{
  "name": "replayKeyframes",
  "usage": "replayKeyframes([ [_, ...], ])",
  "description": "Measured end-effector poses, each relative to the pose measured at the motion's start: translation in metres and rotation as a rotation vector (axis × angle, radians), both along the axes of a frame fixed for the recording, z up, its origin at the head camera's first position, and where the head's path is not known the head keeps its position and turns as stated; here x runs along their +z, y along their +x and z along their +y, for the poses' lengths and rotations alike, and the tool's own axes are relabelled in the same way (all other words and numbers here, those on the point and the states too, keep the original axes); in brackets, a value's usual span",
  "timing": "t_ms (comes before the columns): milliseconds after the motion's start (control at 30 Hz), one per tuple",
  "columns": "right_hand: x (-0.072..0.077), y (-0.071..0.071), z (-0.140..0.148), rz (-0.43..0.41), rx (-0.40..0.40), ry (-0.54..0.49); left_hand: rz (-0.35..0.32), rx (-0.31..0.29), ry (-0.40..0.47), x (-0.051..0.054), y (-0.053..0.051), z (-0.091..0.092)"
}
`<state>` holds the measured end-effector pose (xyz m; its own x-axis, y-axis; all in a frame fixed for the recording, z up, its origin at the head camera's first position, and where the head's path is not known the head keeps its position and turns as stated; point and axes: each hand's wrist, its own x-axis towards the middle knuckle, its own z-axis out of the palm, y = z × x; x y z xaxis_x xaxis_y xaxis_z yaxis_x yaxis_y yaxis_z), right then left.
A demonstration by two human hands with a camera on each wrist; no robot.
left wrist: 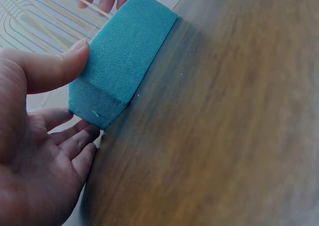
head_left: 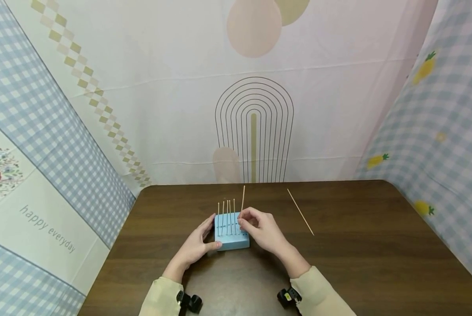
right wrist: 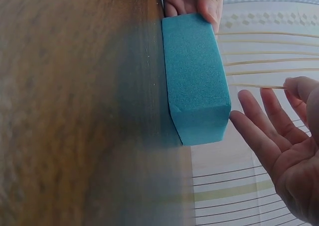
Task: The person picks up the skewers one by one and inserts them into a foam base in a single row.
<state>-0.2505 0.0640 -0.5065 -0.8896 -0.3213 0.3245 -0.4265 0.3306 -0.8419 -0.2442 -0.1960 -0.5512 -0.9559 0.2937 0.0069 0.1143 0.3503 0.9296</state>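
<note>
A light-blue foam block [head_left: 234, 242] lies on the table, with several thin wooden sticks [head_left: 223, 215] standing upright in its top toward the left. My left hand [head_left: 196, 245] holds the block's left end; in the left wrist view the thumb [left wrist: 75, 59] presses the near top edge and the fingers lie against the end. Above the block's right part, my right hand [head_left: 268, 230] pinches another wooden stick [head_left: 242, 199] between thumb and index finger. Seen from the right wrist, that stick [right wrist: 256, 86] meets the block's top edge; whether it has entered the foam I cannot tell.
One loose wooden stick [head_left: 300, 212] lies slantwise on the brown wooden table [head_left: 358, 263], right of the right hand. A patterned cloth [head_left: 180, 131] hangs behind the table's back edge. Checked cloths flank both sides.
</note>
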Motion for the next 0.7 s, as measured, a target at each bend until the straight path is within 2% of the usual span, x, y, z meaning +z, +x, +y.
replayKeyframes([
  [300, -0.0026, -0.0016, -0.0001, 0.021, 0.002, 0.02, -0.007, -0.01, -0.012, 0.0021, 0.0011, -0.0005],
  [700, -0.0022, -0.0022, 0.0027, 0.057, 0.065, 0.06, -0.004, -0.011, 0.01, 0.0026, 0.0007, -0.0004],
])
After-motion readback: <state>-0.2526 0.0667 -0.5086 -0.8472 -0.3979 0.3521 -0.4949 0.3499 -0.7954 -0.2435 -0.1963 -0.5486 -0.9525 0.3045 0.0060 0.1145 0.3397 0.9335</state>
